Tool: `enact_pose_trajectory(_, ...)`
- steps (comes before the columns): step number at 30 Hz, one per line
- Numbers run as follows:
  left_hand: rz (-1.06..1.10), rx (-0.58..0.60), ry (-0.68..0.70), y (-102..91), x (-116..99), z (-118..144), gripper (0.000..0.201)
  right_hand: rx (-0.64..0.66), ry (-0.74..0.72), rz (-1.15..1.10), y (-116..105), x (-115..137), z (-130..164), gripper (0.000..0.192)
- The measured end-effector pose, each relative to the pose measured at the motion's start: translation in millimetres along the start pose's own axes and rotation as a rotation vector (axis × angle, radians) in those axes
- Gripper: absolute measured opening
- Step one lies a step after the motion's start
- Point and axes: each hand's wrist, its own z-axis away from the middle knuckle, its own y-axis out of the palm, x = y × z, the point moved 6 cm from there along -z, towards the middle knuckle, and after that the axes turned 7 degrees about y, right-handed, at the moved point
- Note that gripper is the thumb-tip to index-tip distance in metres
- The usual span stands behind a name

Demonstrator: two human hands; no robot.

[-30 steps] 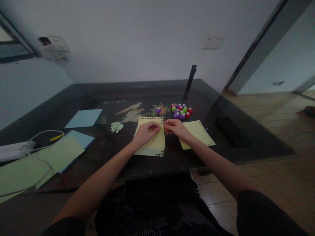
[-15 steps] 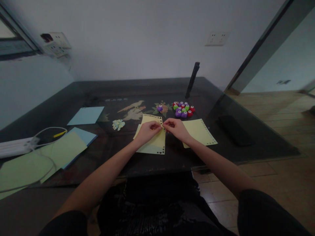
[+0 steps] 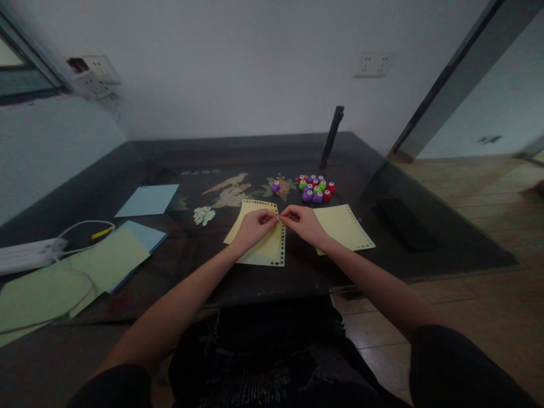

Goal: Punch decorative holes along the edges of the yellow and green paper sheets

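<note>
Above a yellow paper sheet (image 3: 267, 247) with shapes punched along its edges, my left hand (image 3: 256, 224) and my right hand (image 3: 302, 222) meet at the fingertips. Both hands are closed in a pinch, near the sheet's upper right edge. Whatever lies between the fingertips is too small to make out. Under the yellow sheet a paler sheet (image 3: 259, 260) shows at the bottom, also with punched shapes at its edge. Beside my right hand lies another yellow sheet (image 3: 340, 225) with a punched border, its left part partly covered by that hand.
Small craft punches (image 3: 317, 188) in purple, green and red cluster behind my right hand; one purple punch (image 3: 276, 186) stands apart. Left are a pile of paper cut-outs (image 3: 204, 215), blue paper (image 3: 148, 200), green sheets (image 3: 102, 258) and a white power strip (image 3: 29, 255). A black post (image 3: 331, 139) rises behind.
The upper yellow sheet has turned a little, its left side swinging outward over the paler sheet. My hands have stayed pinched together at almost the same spot.
</note>
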Motion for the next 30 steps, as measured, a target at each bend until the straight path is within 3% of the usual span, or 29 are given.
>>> enact_pose_trajectory(18, -0.154, 0.042, 0.073, 6.1, -7, 3, 0.014, 0.033, -0.047, 0.178, 1, -4, -1, 0.009)
enact_pose_trajectory(30, -0.162, 0.049, 0.059, 6.8, -3, 3, 0.014, 0.043, -0.015, 0.097, 1, -9, -2, 0.007)
